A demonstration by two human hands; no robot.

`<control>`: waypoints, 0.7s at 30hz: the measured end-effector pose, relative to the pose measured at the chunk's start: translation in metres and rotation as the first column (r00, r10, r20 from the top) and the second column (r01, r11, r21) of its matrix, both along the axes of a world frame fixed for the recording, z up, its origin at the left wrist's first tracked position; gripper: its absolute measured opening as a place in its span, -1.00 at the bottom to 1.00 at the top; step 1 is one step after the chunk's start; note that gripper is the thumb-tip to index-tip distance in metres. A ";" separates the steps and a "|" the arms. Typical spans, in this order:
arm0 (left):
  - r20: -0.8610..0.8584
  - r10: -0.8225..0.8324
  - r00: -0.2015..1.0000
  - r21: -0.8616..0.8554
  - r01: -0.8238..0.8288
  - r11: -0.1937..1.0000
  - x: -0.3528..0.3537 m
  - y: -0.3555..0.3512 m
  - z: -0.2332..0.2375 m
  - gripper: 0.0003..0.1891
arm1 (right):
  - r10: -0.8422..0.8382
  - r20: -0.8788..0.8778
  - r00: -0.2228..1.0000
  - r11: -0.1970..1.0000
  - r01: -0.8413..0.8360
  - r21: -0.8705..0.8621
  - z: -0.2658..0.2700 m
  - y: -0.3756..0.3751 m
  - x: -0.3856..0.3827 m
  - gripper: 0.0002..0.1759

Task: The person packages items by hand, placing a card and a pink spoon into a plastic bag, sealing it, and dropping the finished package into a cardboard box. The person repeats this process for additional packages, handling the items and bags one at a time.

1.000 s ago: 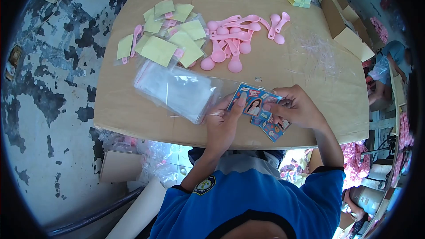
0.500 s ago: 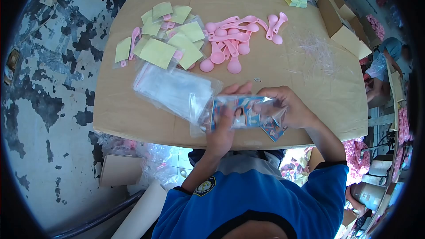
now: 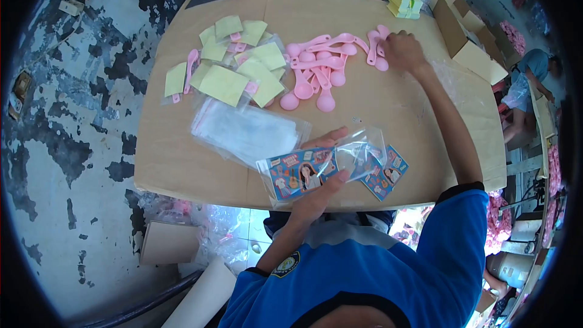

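My left hand [image 3: 322, 197] grips a clear plastic bag [image 3: 358, 146] near the table's front edge, thumb on top and fingers behind. Inside the bag is a blue printed card [image 3: 297, 173] with a portrait and a guitar on it. More printed cards [image 3: 388, 173] lie on the table just right of the bag. Farther out, my right hand [image 3: 405, 51] has its fingers curled onto a pink measuring spoon [image 3: 382, 31] at the right end of the spoons; the fingers cover part of it. Beside that hand lies a heap of pink measuring spoons [image 3: 319, 67].
Several bagged yellowish cards with pink spoons [image 3: 225, 85] lie at the back left. A stack of clear bags [image 3: 246, 133] sits left of my left hand. Cardboard boxes [image 3: 467, 36] and yellow card bundles [image 3: 405, 1] stand at the back right. Another person [image 3: 528, 85] sits at far right.
My right hand has left the bag and moved away to the spoons at the upper right. My left hand keeps the bag, whose card now shows more fully.
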State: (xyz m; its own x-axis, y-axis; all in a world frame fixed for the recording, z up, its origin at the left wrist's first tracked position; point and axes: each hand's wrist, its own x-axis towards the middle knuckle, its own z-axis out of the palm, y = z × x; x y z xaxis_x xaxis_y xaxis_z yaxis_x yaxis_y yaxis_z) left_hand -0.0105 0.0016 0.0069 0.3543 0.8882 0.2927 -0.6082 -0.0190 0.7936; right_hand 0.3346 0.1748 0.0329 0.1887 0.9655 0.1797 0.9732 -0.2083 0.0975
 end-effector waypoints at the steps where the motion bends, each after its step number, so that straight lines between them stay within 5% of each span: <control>1: 0.000 -0.018 1.000 -0.008 0.018 1.000 0.000 -0.001 0.000 -0.50 | 0.036 0.006 0.999 0.997 -0.036 0.068 -0.003 -0.004 -0.017 -0.57; 8: 0.078 0.059 0.995 -0.006 -0.059 0.998 -0.003 0.003 -0.004 -0.48 | 0.445 -0.404 0.799 0.895 -0.397 0.203 0.015 -0.047 -0.081 -0.77; 10: 0.118 0.104 0.988 -0.024 -0.101 0.995 -0.004 0.004 -0.003 -0.48 | 0.478 -0.602 0.639 0.875 -0.405 0.264 0.039 -0.077 -0.096 -0.77; 13: 0.159 0.152 0.976 -0.050 -0.146 0.988 -0.003 0.003 -0.002 -0.47 | 0.457 -0.674 0.580 0.840 -0.532 0.112 0.072 -0.117 -0.095 -0.81; 21: 0.107 0.152 0.983 -0.035 -0.149 0.988 0.000 0.003 -0.005 -0.39 | 0.434 -0.801 0.413 0.824 -0.541 0.167 0.088 -0.178 -0.090 -0.84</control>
State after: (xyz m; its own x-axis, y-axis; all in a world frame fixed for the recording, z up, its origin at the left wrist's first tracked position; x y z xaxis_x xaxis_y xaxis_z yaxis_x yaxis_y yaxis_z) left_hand -0.0103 0.0050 0.0017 0.1832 0.9368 0.2980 -0.6829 -0.0968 0.7241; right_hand 0.2449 -0.0034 0.1207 -0.3132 0.9429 0.1133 0.5863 0.2859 -0.7580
